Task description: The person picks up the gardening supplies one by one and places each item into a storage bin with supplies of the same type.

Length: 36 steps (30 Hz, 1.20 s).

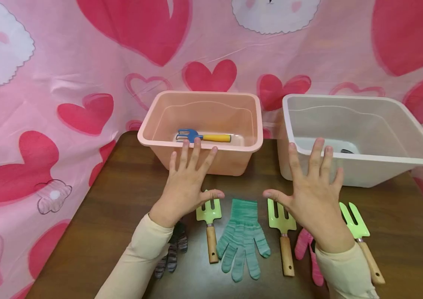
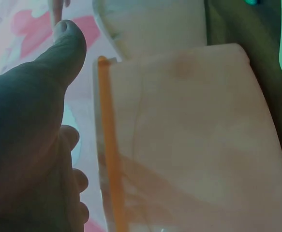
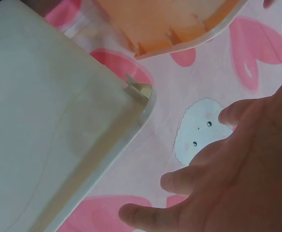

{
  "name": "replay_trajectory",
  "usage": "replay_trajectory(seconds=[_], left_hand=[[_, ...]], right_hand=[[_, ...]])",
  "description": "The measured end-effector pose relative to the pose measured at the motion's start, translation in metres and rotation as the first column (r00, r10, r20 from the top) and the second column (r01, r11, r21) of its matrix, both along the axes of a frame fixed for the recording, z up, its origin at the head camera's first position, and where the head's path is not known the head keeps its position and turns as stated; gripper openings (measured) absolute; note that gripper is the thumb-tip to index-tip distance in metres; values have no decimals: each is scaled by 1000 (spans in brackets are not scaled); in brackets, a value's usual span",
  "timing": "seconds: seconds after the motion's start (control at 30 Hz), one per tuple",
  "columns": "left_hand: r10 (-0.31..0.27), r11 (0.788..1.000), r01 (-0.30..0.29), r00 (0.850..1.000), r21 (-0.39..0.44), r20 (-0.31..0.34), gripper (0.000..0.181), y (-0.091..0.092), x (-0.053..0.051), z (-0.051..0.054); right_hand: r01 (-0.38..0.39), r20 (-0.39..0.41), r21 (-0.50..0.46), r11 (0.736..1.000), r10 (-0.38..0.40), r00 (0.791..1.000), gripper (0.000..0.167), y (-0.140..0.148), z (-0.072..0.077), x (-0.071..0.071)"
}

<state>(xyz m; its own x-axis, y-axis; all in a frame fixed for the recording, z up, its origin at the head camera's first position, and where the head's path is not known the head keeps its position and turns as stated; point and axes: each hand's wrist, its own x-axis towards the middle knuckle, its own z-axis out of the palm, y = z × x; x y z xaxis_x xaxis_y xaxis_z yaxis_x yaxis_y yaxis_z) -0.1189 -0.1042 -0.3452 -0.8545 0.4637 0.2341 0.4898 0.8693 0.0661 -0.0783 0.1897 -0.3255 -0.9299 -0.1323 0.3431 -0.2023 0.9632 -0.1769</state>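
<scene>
With fingers spread and holding nothing, my left hand hovers in front of the pink bin. My right hand, likewise spread, is before the white bin. A blue hand cultivator with a yellow handle lies inside the pink bin; a small dark item shows in the white one. Between the hands lies a green knit glove, flanked by a green garden fork and another fork. A third fork and a pink glove are partly hidden by the right arm.
A dark striped glove lies partly behind the left forearm. Everything stands on a dark wooden table. A pink cloth with hearts hangs behind and along the sides.
</scene>
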Motion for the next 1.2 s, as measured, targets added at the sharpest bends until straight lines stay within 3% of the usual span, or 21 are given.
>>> replay_trajectory(seconds=[0.57,0.8,0.97,1.2], left_hand=[[51,998,-52,998,22,34,115,0,0,0],[45,999,-45,999,27,-21,115,-7,-2,0],[46,997,-44,998,64,-36,116,-17,-7,1],[75,994,-76,997,79,14,115,-37,-14,11]], right_hand=[[-13,83,8,1000,13,996,121,-15,-5,1],[-24,101,30,999,21,995,113,-23,-9,5],[-64,151,17,998,61,987,105,-32,-8,8],[-161,184,-2,987,159,970,94,-56,-4,18]])
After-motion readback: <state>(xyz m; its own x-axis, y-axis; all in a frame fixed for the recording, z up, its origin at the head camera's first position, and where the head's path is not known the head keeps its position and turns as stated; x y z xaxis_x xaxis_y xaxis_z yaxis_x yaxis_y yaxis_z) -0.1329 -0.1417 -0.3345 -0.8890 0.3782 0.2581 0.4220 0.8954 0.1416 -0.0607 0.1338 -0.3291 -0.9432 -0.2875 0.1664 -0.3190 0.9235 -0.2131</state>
